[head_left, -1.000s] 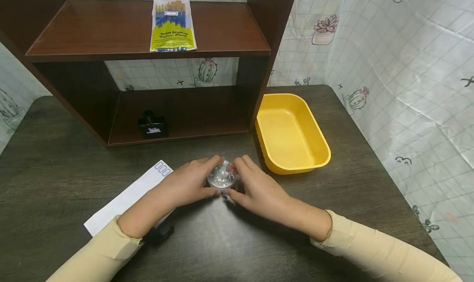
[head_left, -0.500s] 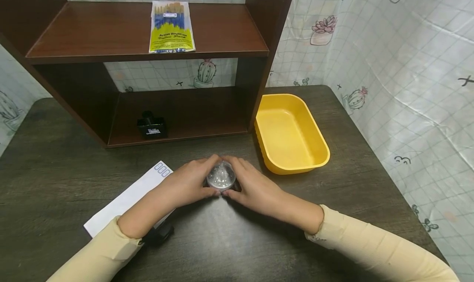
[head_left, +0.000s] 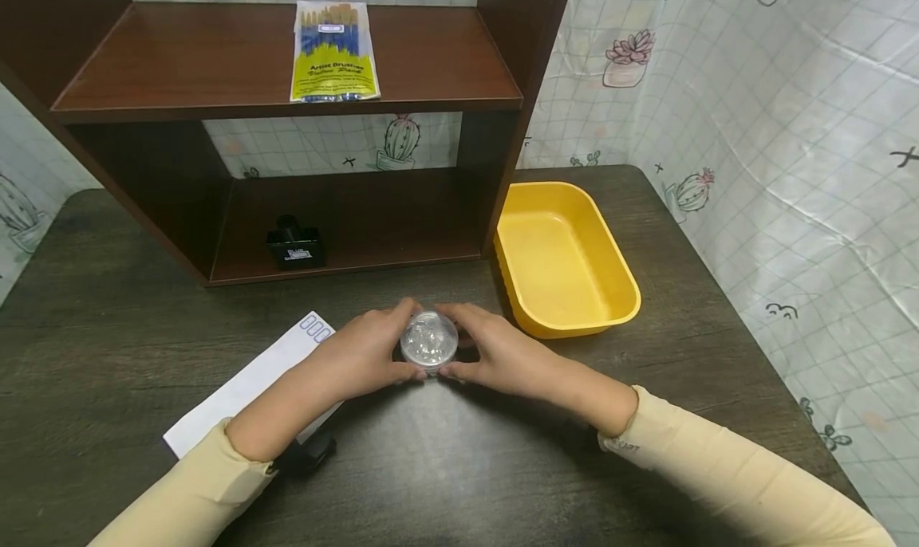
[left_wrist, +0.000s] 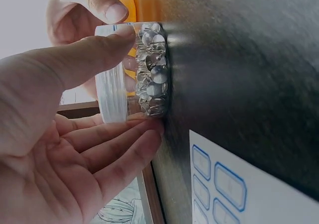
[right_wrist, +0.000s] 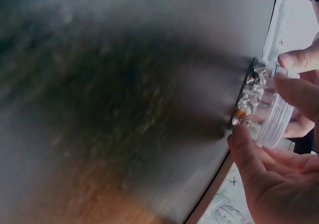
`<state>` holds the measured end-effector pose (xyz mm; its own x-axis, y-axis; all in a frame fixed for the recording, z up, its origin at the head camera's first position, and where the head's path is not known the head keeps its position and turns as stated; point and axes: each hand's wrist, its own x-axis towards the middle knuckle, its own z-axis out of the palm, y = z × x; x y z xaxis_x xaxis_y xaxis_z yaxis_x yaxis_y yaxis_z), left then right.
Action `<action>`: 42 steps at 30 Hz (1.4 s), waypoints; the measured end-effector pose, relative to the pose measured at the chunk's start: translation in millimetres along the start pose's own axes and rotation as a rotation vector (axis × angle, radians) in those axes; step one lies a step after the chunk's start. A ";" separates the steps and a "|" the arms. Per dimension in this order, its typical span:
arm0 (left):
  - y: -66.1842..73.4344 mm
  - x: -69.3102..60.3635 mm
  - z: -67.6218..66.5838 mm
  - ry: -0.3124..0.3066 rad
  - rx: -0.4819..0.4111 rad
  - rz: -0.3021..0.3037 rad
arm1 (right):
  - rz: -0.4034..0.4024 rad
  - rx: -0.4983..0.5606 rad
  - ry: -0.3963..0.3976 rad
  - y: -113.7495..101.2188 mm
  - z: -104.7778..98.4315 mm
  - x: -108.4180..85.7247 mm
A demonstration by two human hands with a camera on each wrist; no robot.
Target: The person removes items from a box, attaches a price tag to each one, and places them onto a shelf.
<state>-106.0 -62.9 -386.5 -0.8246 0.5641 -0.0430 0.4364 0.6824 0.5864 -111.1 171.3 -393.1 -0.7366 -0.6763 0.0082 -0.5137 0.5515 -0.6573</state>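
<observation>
A small clear jar of thumbtacks with a ribbed, see-through lid stands on the table between both hands. Silvery thumbtacks show through its wall. My left hand holds the jar from the left, thumb on the near side and fingers on the far side. From the right, my right hand grips it, its thumb near the left thumb and its index finger reaching round the far side. In the right wrist view, the right fingers lie against the jar; some fingertips are hidden.
White paper with printed blue outlines lies under the left forearm. A yellow bin stands at the right. Behind is a brown shelf unit with a black bottle below and a paintbrush pack above.
My right hand first drew in closer round the jar, then shifted slightly back to the right, baring more of the lid. The left hand and jar stay nearly in place.
</observation>
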 end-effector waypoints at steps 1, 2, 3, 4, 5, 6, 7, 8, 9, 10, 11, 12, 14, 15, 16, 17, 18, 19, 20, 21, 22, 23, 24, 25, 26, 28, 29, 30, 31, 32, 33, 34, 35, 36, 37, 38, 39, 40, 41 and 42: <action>0.0 0.1 0.1 -0.002 -0.001 -0.005 | -0.002 0.016 -0.010 0.9 -0.8 0.5; -0.2 0.2 0.1 -0.003 -0.003 -0.007 | -0.006 0.027 -0.016 2.3 -1.3 1.1; -0.4 0.4 0.2 -0.005 -0.005 -0.010 | -0.009 0.040 -0.021 3.4 -1.8 1.6; -0.5 0.5 0.2 -0.007 -0.007 -0.013 | -0.008 0.054 -0.027 4.1 -2.5 1.9; -0.7 0.6 0.3 -0.009 -0.011 -0.016 | -0.008 0.069 -0.033 4.9 -3.0 2.4; -0.9 0.6 0.4 -0.011 -0.014 -0.020 | -0.007 0.081 -0.039 5.3 -3.6 2.5; -1.0 0.6 0.5 -0.011 -0.018 -0.024 | -0.005 0.092 -0.045 5.8 -3.8 2.7; -1.0 0.5 0.4 -0.012 -0.021 -0.026 | -0.001 0.099 -0.049 6.5 -4.0 3.0; -1.2 0.4 0.4 -0.013 -0.024 -0.028 | 0.005 0.102 -0.053 6.6 -4.3 3.1; -1.5 0.2 0.5 -0.013 -0.028 -0.027 | 0.007 0.100 -0.057 6.8 -4.5 3.3; -1.8 0.1 0.4 -0.013 -0.031 -0.027 | 0.006 0.097 -0.060 7.2 -4.5 3.5; -2.2 -0.2 0.3 -0.014 -0.038 -0.026 | 0.006 0.092 -0.064 7.7 -4.4 3.7; -4.4 -1.0 -0.4 -0.025 -0.060 -0.027 | 0.008 0.083 -0.072 8.0 -4.6 4.5; -5.8 -1.7 -1.0 -0.033 -0.074 -0.029 | 0.004 0.080 -0.074 8.2 -4.4 4.8; -7.3 -2.3 -1.9 -0.042 -0.088 -0.031 | 0.003 0.075 -0.077 8.2 -4.4 5.0; -8.9 -3.2 -3.0 -0.052 -0.100 -0.033 | 0.002 0.073 -0.077 8.2 -4.2 5.2; -10.5 -4.2 -4.4 -0.064 -0.113 -0.033 | 0.003 0.072 -0.078 8.3 -4.1 5.4; -11.9 -5.4 -6.5 -0.074 -0.118 -0.037 | 0.004 0.073 -0.078 8.3 -3.9 5.4; -12.9 -6.8 -9.2 -0.083 -0.121 -0.042 | 0.003 0.074 -0.076 8.5 -3.7 5.4; -13.7 -8.6 -12.4 -0.086 -0.115 -0.046 | 0.003 0.076 -0.074 8.6 -3.5 5.3; -14.6 -10.6 -16.7 -0.077 -0.112 -0.058 | 0.003 0.074 -0.072 8.7 -3.5 5.2; -15.9 -13.1 -21.8 -0.060 -0.106 -0.072 | 0.000 0.075 -0.070 8.9 -3.4 5.2; -16.9 -15.9 -28.0 -0.035 -0.104 -0.093 | -0.003 0.075 -0.069 9.1 -3.4 5.2; -18.1 -19.1 -34.7 0.002 -0.099 -0.118 | -0.004 0.074 -0.068 9.2 -3.5 5.3; -20.0 -22.7 -41.6 0.049 -0.100 -0.139 | -0.006 0.070 -0.067 9.3 -3.6 5.4; -24.9 -30.9 -56.3 0.173 -0.107 -0.182 | -0.005 0.067 -0.063 9.2 -3.7 5.5; -28.3 -35.2 -62.9 0.247 -0.107 -0.191 | -0.002 0.069 -0.063 9.1 -3.8 5.5; -32.2 -40.1 -69.7 0.341 -0.093 -0.208 | 0.002 0.068 -0.063 8.9 -3.8 5.5; -37.1 -45.1 -76.0 0.444 -0.081 -0.215 | 0.006 0.068 -0.064 8.8 -3.8 5.4; -42.2 -50.2 -81.9 0.544 -0.066 -0.229 | 0.010 0.067 -0.064 8.7 -3.9 5.4; -47.6 -55.0 -87.6 0.646 -0.054 -0.249 | 0.014 0.067 -0.065 8.5 -3.9 5.4; -53.8 -59.3 -92.3 0.751 -0.043 -0.267 | 0.017 0.064 -0.066 8.4 -4.0 5.3; -60.0 -63.3 -96.9 0.847 -0.037 -0.290 | 0.019 0.061 -0.066 8.2 -4.0 5.3; -66.0 -67.1 -100.9 0.935 -0.034 -0.317 | 0.020 0.056 -0.066 8.1 -4.1 5.3; -72.0 -69.8 -103.9 1.001 -0.040 -0.334 | 0.021 0.054 -0.066 8.0 -4.2 5.2; -78.1 -72.4 -106.5 1.057 -0.046 -0.357 | 0.022 0.052 -0.066 7.9 -4.3 5.2; -84.2 -74.4 -108.7 1.109 -0.056 -0.370 | 0.022 0.049 -0.066 7.9 -4.3 5.2; -90.0 -76.0 -110.6 1.150 -0.064 -0.386 | 0.022 0.047 -0.067 7.9 -4.3 5.1; -95.2 -77.4 -112.5 1.179 -0.069 -0.400 | 0.021 0.047 -0.068 8.0 -4.3 5.1; -100.0 -78.3 -114.2 1.199 -0.077 -0.416 | 0.022 0.047 -0.068 8.0 -4.3 5.0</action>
<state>-126.2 -228.4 -349.4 -0.7189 -0.4852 0.4978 0.0783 0.6550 0.7516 -120.8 174.4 -395.1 -0.7148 -0.6971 -0.0566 -0.4759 0.5441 -0.6911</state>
